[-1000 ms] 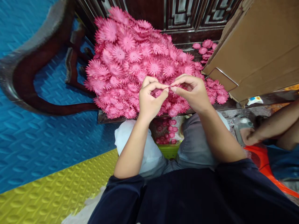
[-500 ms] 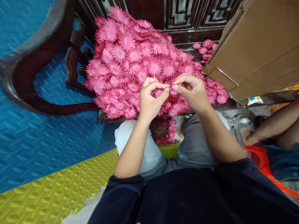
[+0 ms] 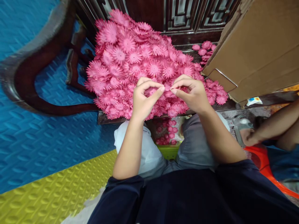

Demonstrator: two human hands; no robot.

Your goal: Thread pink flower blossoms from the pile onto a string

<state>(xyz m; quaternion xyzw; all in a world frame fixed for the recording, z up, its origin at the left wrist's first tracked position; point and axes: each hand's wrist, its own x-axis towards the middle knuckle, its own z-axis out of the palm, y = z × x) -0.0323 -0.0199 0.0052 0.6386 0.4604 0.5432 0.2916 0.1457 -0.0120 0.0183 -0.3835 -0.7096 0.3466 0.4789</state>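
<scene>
A heap of pink artificial flower heads [image 3: 135, 57] covers the dark wooden bench in front of me. Over its near edge, my left hand [image 3: 145, 96] pinches thumb and forefinger together; whatever sits between the tips is too small to make out. My right hand [image 3: 192, 93] faces it a short gap away, thumb and forefinger also pinched. Something tiny may be at those fingertips, but I cannot tell what. Both hands partly hide the flowers beneath them.
At the right stands a large cardboard box [image 3: 259, 46], with a small packet [image 3: 254, 101] below it. A curved dark wooden armrest [image 3: 23, 74] rises on the left. More flowers and a green container [image 3: 169, 151] lie between my knees. Another person's foot [image 3: 247, 137] is at the right.
My left hand has shifted left, widening the gap between the two pinches. My right hand has stayed almost in place.
</scene>
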